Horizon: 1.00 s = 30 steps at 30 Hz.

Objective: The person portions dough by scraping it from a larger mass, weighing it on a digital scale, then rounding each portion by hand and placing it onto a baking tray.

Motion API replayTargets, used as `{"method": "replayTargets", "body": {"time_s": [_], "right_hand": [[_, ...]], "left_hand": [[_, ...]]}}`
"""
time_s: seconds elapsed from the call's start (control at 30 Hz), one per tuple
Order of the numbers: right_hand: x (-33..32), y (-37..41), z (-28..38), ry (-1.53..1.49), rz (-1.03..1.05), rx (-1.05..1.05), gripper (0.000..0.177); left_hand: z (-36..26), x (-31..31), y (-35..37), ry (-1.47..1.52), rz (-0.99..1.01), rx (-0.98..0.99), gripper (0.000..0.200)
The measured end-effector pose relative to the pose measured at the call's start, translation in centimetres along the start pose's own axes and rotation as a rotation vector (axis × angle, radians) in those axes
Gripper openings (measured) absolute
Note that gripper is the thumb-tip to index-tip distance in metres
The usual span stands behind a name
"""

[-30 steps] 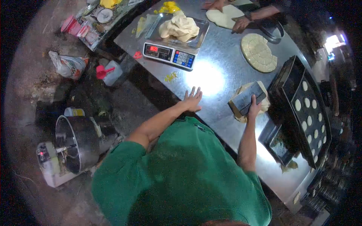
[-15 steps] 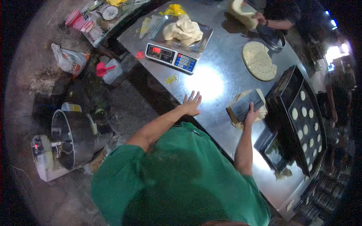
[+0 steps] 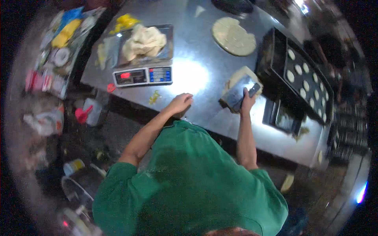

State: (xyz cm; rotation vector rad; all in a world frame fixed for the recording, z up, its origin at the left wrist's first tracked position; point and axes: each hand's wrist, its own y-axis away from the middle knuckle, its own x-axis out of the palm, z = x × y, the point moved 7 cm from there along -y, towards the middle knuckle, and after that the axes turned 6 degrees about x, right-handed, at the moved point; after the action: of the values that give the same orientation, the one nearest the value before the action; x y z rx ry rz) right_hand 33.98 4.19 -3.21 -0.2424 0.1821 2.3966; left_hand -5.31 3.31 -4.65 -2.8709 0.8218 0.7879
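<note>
My right hand grips the handle end of a bench scraper, its wide grey blade lying over a pale dough piece on the steel table. The blade hides much of that dough. My left hand rests near the table's front edge with its fingers curled in, and nothing shows in it. Beyond it stands a digital scale with red digits. A soft mound of dough sits on the scale's metal pan. Farther back lies a flat round of dough with a notched edge.
A black baking tray with several small dough rounds stands at the right. Below it is a dark square pan. Yellow scraps and a red piece lie near the scale. A red scoop is off the table, left.
My view has swung to the right. My left hand's spread fingers have curled in. My right hand still holds the scraper over the dough. The other person's arm has left the view.
</note>
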Motion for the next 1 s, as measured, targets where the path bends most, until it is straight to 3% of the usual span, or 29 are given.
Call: {"method": "replayTargets", "body": {"time_s": [0.07,0.13,0.3,0.4,0.43,0.53,0.6,0.7,0.77,0.87,1.0], "right_hand": [[-0.9,2.6,-1.2,-0.277,-0.015,0.139,0.038],[-2.6,6.4,-1.4,-0.342,-0.084,0.219,0.039],[-8.3,13.7,-3.6,-0.284,-0.209,0.314,0.042],[-11.6,16.2,-2.9,-0.240,-0.255,0.335,0.043],[-12.7,16.6,-3.1,-0.219,-0.273,0.336,0.044],[-15.3,16.7,-3.9,-0.210,-0.315,0.353,0.043],[-15.8,16.3,-4.2,-0.232,-0.308,0.339,0.044],[-15.3,14.5,-3.5,-0.133,-0.200,0.360,0.045],[-13.8,12.6,-1.3,-0.050,-0.139,0.260,0.043],[-11.1,10.5,4.3,-0.072,-0.087,0.091,0.041],[-4.8,7.0,4.7,0.017,0.069,-0.048,0.042]], "left_hand": [[-2.5,-0.3,-1.7,0.116,0.000,0.004,0.036],[-5.7,0.1,-4.0,0.143,0.010,0.063,0.030],[-9.4,5.9,-13.2,0.199,0.038,0.248,0.026],[-11.5,9.3,-17.2,-0.007,0.019,0.288,0.022],[-12.9,10.8,-17.1,-0.212,0.203,0.195,0.021],[-13.4,13.7,-16.1,-0.450,-0.135,0.355,0.017],[-12.6,14.1,-16.2,-0.372,-0.078,0.352,0.020],[-10.9,13.9,-16.4,-0.171,0.022,0.310,0.025],[-9.6,13.3,-16.4,-0.119,-0.011,0.358,0.022],[-8.9,12.9,-14.8,0.046,0.012,0.218,0.017],[-11.3,10.8,-11.0,0.054,-0.198,0.221,0.013]]}}
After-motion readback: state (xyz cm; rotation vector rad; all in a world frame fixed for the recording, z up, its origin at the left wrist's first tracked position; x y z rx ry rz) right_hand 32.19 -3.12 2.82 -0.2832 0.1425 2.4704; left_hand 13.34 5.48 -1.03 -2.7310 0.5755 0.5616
